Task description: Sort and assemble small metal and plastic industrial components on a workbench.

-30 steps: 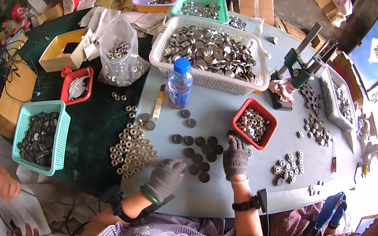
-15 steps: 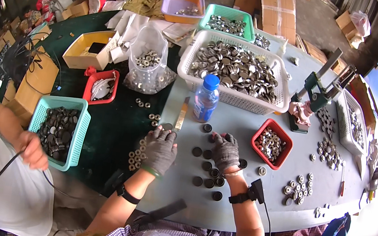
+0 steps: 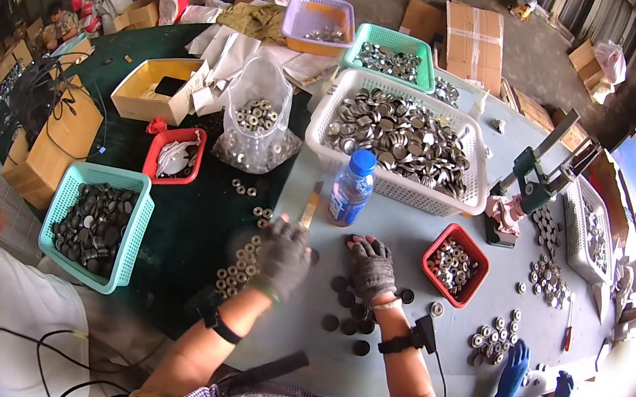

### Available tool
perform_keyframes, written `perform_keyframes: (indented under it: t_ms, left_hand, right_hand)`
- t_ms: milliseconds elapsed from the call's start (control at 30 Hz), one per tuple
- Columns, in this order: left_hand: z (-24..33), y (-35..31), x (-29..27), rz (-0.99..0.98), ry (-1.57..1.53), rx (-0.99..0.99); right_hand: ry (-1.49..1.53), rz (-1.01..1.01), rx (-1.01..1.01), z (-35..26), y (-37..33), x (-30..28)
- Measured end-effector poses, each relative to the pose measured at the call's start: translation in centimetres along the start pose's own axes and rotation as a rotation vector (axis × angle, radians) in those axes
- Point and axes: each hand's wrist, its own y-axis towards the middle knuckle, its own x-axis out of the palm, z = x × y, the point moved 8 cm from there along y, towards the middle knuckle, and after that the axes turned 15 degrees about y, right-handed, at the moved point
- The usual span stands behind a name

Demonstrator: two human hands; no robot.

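My left hand (image 3: 281,261), in a dark grey fingerless glove, is over the seam between the dark green and grey tabletops. It is blurred, and its fingers are hard to make out. A dark disc (image 3: 314,257) shows at its right side. Left of it lie several small metal rings (image 3: 240,264). In a matching glove, my right hand (image 3: 373,271) rests low over the grey table with its fingers bent down; what lies under the fingertips is hidden. Several round black caps (image 3: 348,326) lie in a loose group just nearer than this hand.
A blue-capped bottle (image 3: 352,191) stands beyond my hands, beside a flat blade-like tool (image 3: 311,204). Behind it is a white basket (image 3: 318,128) of metal caps. A red bin (image 3: 425,275) of rings and a hand press (image 3: 537,171) are to the right. Blue-gloved hands (image 3: 513,371) work at lower right.
My right hand has moved slightly left, covering where a black cap lay. My left hand has shifted slightly right. The person at left has leaned in; blue-gloved hands have reached onto the table.
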Motion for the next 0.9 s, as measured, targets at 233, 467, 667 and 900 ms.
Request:
perform_keyframes:
  t_ms: [233, 467, 667, 900]
  left_hand:
    - [-5.2, 1.8, 6.7, -0.351, 0.256, 0.053]
    - [-2.2, 3.3, 8.1, -0.284, 0.137, 0.074]
    - [1.6, 3.4, 6.1, -0.099, -0.247, -0.026]
    - [3.7, -2.7, 5.3, -0.285, -0.273, 0.077]
  right_hand:
    - [-0.027, 0.039, 0.099, -1.7, -6.0, -4.9]
    - [0.055, 0.319, 0.234, 1.6, -10.4, -8.3]
    - [0.013, 0.334, 0.29, 1.5, -12.2, -9.7]
    - [-0.087, 0.298, 0.247, 0.1, -13.8, -8.0]
